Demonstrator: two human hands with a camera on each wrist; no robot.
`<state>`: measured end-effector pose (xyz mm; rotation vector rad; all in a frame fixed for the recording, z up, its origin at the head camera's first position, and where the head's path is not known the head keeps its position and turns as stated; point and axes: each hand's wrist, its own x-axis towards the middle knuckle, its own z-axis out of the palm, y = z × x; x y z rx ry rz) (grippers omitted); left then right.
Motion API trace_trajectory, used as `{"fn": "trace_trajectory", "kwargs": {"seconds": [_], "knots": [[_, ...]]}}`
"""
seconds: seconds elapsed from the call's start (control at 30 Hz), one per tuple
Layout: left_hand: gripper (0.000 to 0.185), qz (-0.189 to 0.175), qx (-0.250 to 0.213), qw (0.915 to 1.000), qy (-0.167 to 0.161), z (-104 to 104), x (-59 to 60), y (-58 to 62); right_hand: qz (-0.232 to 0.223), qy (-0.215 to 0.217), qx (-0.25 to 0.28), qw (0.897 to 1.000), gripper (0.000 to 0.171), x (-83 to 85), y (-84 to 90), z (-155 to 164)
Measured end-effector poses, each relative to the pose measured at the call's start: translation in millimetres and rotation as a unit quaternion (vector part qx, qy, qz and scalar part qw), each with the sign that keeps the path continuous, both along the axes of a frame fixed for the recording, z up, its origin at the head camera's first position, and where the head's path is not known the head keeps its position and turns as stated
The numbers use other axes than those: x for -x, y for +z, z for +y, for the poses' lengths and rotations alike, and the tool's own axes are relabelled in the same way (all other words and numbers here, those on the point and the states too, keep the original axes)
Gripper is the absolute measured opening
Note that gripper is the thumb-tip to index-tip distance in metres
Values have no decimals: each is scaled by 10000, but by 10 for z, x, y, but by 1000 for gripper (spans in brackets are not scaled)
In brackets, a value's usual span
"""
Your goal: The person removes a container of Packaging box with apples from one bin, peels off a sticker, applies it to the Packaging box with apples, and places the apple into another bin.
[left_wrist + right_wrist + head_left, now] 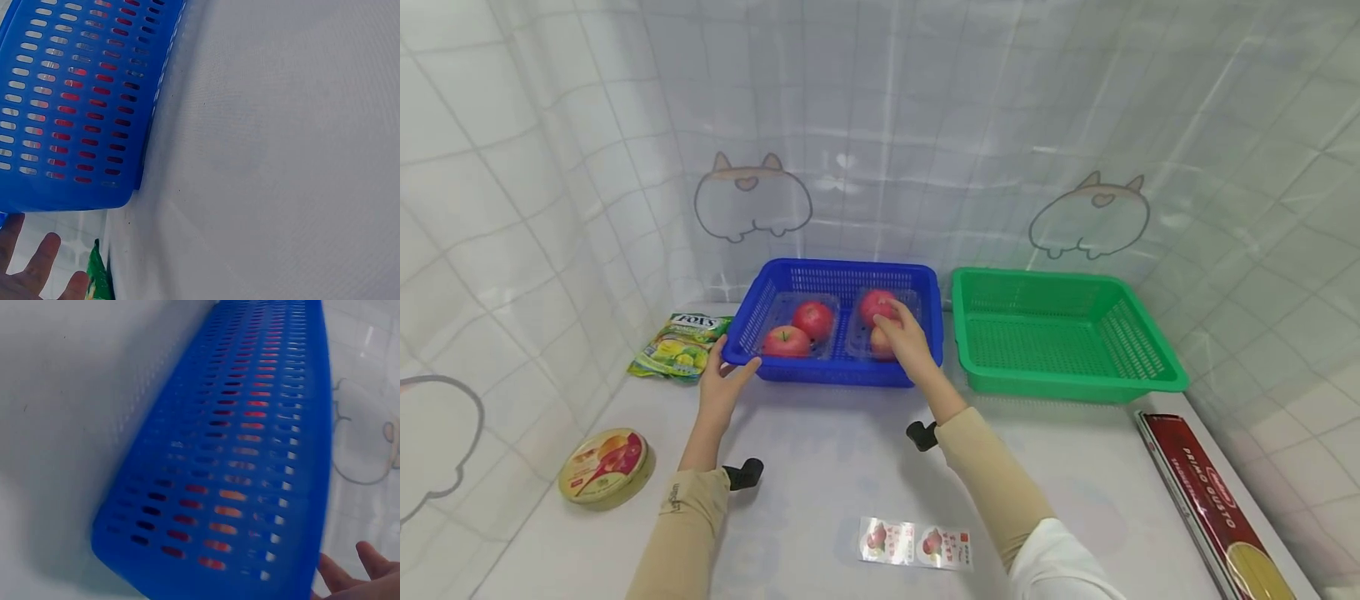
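Note:
In the head view, a blue basket (835, 372) holds two clear plastic boxes, with two red apples in each. My left hand (721, 392) is at the basket's front left corner, thumb by the front rim. Its fingers (42, 255) are spread in the left wrist view, one tip right at the basket. My right hand (910, 340) reaches over the front rim to the right-hand box (854, 340), its thumb and fingertips at the rear apple (876, 305) and partly covering the front apple (882, 343). The left-hand box (826, 348) stands beside it.
A green basket (1045, 383) stands to the right. A candy bag (679, 348) lies left of the blue basket, and a round tin (604, 467) sits nearer. Two labels (914, 543) lie in front, with a red spaghetti box (1213, 500) at right.

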<state>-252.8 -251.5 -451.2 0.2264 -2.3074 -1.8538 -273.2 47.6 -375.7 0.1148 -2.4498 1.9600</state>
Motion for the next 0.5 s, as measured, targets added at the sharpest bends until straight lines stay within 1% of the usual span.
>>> {"fn": "trace_trajectory", "kwargs": {"seconds": [0.07,0.1,0.2,0.33,0.5], "knots": [[85,31,-23,10000,4,-4,11,12,19,-194,-114,9997,54,56,-14,-36],[85,38,-28,10000,7,-6,12,18,33,-303,-156,9994,55,119,-71,-45],[85,58,-11,10000,28,-6,6,27,18,-463,-208,9987,55,180,-118,-49],[85,10,22,10000,8,-4,0,16,-22,-502,-179,9986,55,234,-186,-19],[85,-63,2,10000,-10,14,-10,1,12,-541,-394,9978,56,252,-217,10]]}}
